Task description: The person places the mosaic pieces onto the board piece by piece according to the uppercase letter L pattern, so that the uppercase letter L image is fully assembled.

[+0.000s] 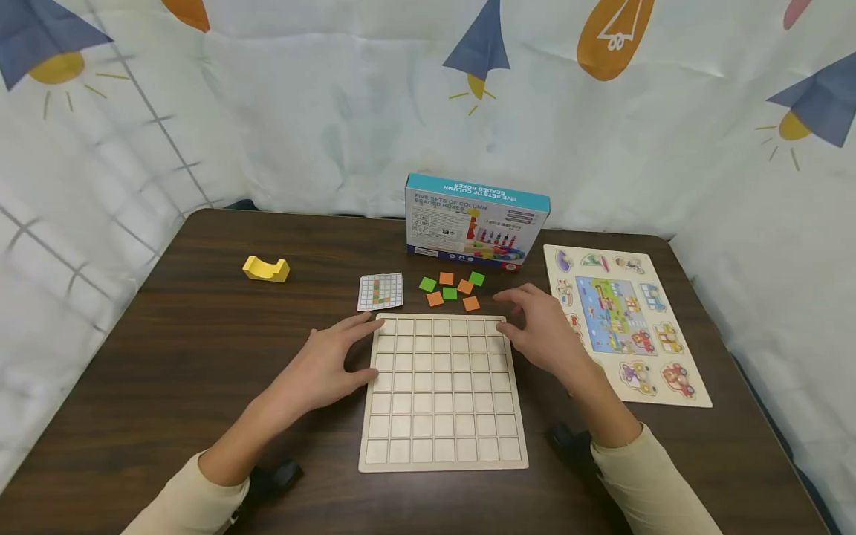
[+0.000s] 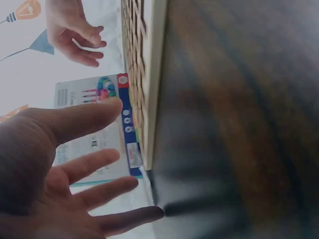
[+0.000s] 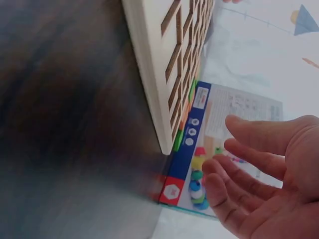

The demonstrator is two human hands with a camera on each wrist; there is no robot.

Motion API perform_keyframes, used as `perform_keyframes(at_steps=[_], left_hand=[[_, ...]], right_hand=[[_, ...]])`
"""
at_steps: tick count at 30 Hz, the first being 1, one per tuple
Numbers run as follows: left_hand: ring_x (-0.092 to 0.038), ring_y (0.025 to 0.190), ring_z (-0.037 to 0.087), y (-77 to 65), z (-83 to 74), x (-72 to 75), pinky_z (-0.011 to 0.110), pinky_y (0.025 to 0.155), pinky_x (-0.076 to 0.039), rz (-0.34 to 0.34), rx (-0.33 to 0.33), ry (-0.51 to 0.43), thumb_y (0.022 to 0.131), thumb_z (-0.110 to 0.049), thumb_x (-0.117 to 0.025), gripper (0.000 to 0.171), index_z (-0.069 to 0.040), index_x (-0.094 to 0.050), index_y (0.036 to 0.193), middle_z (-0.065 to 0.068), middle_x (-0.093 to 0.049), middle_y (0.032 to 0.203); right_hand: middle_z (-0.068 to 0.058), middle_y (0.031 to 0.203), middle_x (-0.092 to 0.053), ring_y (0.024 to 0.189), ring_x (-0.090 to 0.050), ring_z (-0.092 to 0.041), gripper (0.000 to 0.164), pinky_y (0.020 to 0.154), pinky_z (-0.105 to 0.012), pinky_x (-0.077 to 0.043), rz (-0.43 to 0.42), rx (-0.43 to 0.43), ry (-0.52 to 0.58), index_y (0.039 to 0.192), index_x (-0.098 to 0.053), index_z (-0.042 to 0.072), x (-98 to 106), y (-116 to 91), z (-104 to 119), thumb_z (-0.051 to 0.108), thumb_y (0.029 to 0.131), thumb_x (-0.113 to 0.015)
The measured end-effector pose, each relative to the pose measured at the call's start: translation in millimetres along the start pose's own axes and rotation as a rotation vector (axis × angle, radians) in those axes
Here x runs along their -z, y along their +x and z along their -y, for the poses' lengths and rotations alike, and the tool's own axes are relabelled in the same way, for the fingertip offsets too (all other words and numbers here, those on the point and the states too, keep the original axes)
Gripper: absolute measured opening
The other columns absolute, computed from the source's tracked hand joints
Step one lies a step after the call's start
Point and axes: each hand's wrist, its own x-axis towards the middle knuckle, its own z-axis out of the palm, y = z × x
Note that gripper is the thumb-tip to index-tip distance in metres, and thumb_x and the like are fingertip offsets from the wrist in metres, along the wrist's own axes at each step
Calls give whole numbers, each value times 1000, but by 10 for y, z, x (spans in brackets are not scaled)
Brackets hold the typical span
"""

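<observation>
the left hand's (image 1: 328, 364) fingers are spread and free, tips at the left edge of the pale wooden grid board (image 1: 443, 403); the right hand's (image 1: 545, 331) are loosely bent, holding nothing, by its far right corner. whether either touches it, i cannot tell. the board lies flat between them, its square, ridged cells all bare, so placing seems not yet begun: flat square tiles (image 1: 450, 293), three green and four orange, lie loose beyond its far edge. left of them is a thin gridded card (image 1: 380, 291); behind, a glossy upright box (image 1: 478, 223). far left sits a smooth yellow block (image 1: 266, 270) with a scooped top; right, a flat picture puzzle (image 1: 608, 316). dark wood-grained table (image 1: 167, 357).
</observation>
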Motion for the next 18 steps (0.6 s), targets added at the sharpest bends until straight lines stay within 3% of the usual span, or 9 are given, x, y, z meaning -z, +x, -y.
perform_keyframes(at_steps=[13,18], left_hand=[[-28,148,60,-18,36,-59,92,101,-10,126,-10,-6,86,-24,-85,73,-16,-55,152,13,-41,165],[-24,149,61,-26,36,-74,93,99,-9,128,-19,-11,87,-22,-84,71,-15,-56,152,13,-43,164]], right_hand=[[-12,122,-69,103,-68,-29,40,89,-48,-56,106,30,24,131,-70,7,-53,312,71,8,92,-77],[-11,120,-70,99,-69,-27,37,90,-47,-55,119,50,25,128,-72,7,-50,396,72,6,91,-77]])
